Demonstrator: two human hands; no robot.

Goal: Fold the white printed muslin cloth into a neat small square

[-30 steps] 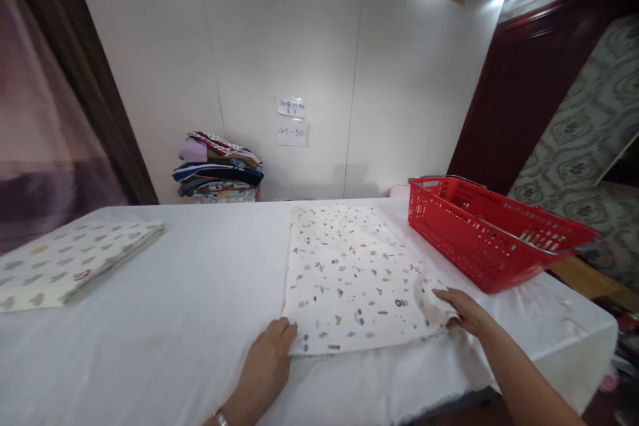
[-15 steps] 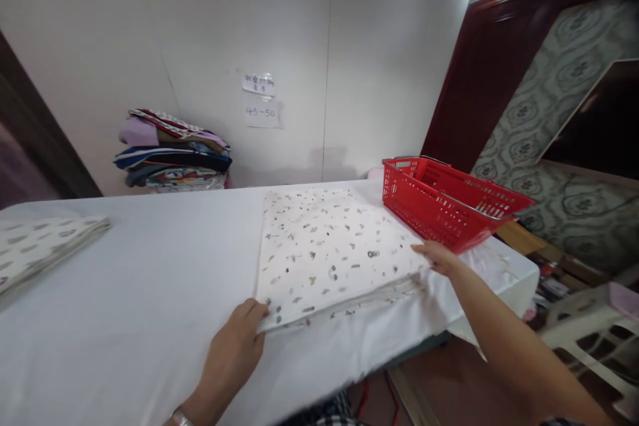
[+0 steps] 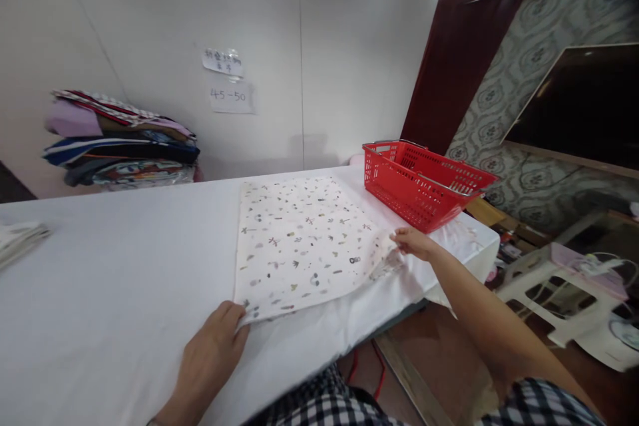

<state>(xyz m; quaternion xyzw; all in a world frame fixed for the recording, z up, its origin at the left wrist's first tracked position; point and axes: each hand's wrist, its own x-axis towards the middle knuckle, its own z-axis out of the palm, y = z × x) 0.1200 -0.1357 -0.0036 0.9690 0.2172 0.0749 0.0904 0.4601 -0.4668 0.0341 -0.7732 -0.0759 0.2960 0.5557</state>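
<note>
A white cloth (image 3: 294,239) printed with small scattered motifs lies folded in layers on the table, roughly square. My left hand (image 3: 214,346) grips its near left corner, thumb and fingers closed on the edge. At the near right corner my right hand (image 3: 412,241) pinches the cloth and holds that corner raised off the table, so the fabric curls there and the layers show beneath. The corner parts inside my fingers are hidden.
A red plastic basket (image 3: 419,186) with metal handles stands at the table's right end. Folded fabrics (image 3: 124,140) are piled against the wall at back left. Another patterned folded cloth (image 3: 20,239) lies at far left. A white stool (image 3: 559,293) stands right of the white-covered table (image 3: 124,293).
My right hand has lifted the near right corner, which now bends upward and inward. The left hand keeps its corner. The view has turned a little to the right.
</note>
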